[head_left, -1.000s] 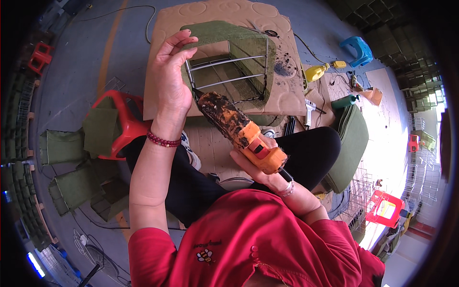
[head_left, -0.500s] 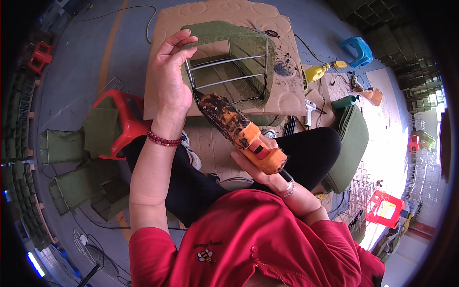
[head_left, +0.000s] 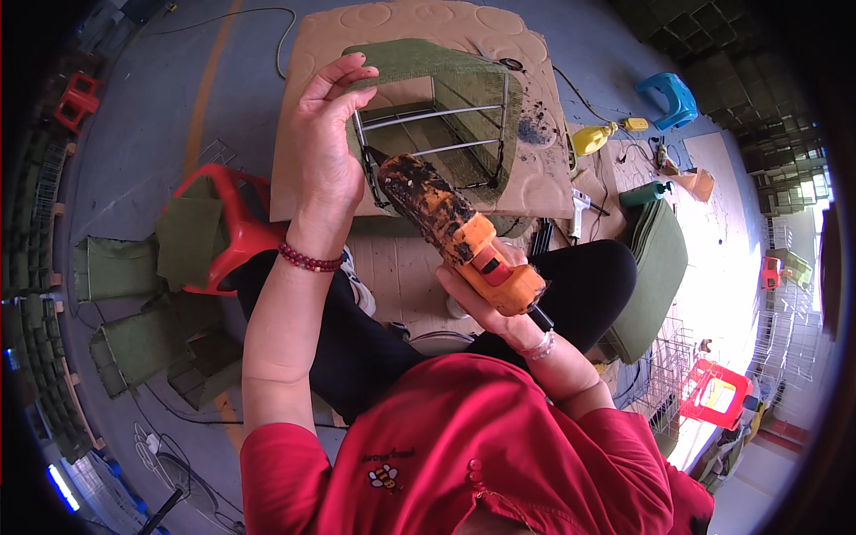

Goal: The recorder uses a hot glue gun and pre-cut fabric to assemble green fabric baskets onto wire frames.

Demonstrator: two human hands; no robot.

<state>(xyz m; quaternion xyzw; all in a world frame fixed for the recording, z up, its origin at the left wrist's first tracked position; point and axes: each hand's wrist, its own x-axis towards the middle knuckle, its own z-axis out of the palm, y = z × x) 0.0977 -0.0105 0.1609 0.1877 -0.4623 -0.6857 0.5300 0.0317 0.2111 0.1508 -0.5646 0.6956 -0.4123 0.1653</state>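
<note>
Right hand [head_left: 496, 303] grip clenched round orange glue gun [head_left: 464, 236], charred nozzle at wire frame [head_left: 432, 134]; left hand [head_left: 325, 147] pinches green fabric cover [head_left: 464, 80] at frame edge, over brown board [head_left: 535, 192]; red stool [head_left: 236, 223] left

A grey concrete floor [head_left: 178, 116] carries a brown cardboard sheet [head_left: 419, 27], a red plastic stool [head_left: 236, 227], a blue stool [head_left: 670, 96], a yellow bottle [head_left: 593, 138] and stacked green fabric [head_left: 655, 259].

Bright daylight glares from the right; sharp centre, fisheye-bent dark rim.
</note>
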